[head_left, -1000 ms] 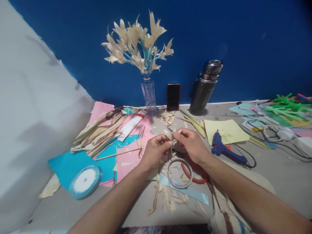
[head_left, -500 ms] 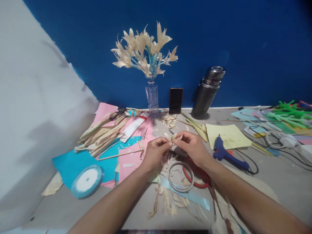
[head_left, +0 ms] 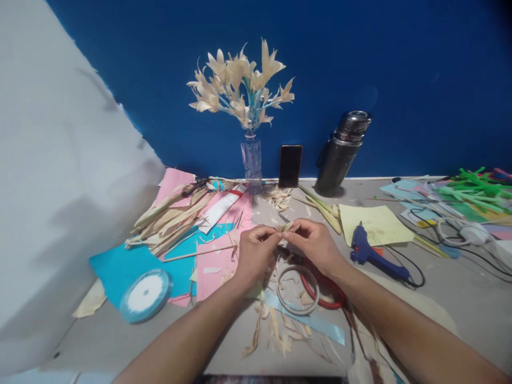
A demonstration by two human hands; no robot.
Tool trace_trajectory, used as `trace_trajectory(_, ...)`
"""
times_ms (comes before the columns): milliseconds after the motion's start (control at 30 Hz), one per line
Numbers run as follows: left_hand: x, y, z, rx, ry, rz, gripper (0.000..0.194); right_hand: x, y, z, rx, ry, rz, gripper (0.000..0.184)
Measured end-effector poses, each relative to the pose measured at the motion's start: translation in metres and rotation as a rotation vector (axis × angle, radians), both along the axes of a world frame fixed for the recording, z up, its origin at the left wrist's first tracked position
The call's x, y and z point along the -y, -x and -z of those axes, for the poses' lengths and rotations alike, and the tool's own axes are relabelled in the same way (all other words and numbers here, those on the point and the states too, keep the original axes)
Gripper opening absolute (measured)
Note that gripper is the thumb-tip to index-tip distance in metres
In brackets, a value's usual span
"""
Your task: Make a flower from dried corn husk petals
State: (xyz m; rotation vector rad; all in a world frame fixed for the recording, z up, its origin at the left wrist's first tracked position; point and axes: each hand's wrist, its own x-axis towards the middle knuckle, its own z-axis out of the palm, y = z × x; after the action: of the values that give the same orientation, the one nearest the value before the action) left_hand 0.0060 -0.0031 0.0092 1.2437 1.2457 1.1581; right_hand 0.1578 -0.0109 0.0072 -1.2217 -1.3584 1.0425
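"Head view, middle of the frame: how do the hands stand?"

"Both are nearly closed, thumbs against curled fingers. The left hand (head_left: 258, 253) and the right hand (head_left: 314, 242) meet at the fingertips, pinching a small pale piece (head_left: 287, 228) between them."

"Can you make out its whole shape?"

"No, the fingers cover most of it; only a pale, petal-like part shows above them."

"What lies just below, at lower centre?"

"An off-white ring (head_left: 280, 290), overlapping some red handles (head_left: 330, 305) and a light blue ribbon strip (head_left: 326, 326). Pale scraps (head_left: 276, 325) are scattered around the strip."

"And farther out?"

"Right of centre, a blue glue gun (head_left: 366, 253) lies partly over a yellow sheet (head_left: 380, 216). Toward the lower left, a ribbon roll (head_left: 146, 293) rests partly on blue paper (head_left: 110, 266)."

"Top of the frame?"

"Pale flowers (head_left: 238, 80) stand in a clear bottle (head_left: 252, 162); to its right are a phone (head_left: 290, 166) and a dark flask (head_left: 339, 160)."
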Motion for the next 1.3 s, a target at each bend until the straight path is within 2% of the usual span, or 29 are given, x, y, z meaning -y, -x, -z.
trace_trajectory(100, 0.000, 0.000, 0.000, -0.063, -0.132, -0.004, 0.013, 0.000, 0.002, 0.001, -0.022, -0.002, 0.009, 0.022)
trace_trajectory(200, 0.000, 0.001, 0.001, -0.102, -0.175, 0.006, 0.013, 0.001, 0.003, -0.001, -0.022, 0.004, 0.020, 0.021)
trace_trajectory(400, -0.002, 0.003, 0.000, 0.015, 0.042, 0.054, 0.018, 0.003, -0.001, -0.007, 0.070, -0.031, -0.010, 0.016)
trace_trajectory(700, -0.002, 0.001, -0.009, 0.152, 0.207, 0.077, 0.021, 0.002, -0.005, -0.009, 0.228, -0.052, 0.073, 0.015)
trace_trajectory(1167, -0.001, -0.001, -0.008, 0.227, 0.232, 0.068, 0.021, 0.004, -0.003, -0.014, 0.264, -0.041, 0.129, 0.025)
trace_trajectory(1300, -0.001, 0.000, -0.006, 0.141, 0.124, 0.042, 0.018, 0.003, -0.003, -0.014, 0.262, 0.015, 0.167, 0.027)
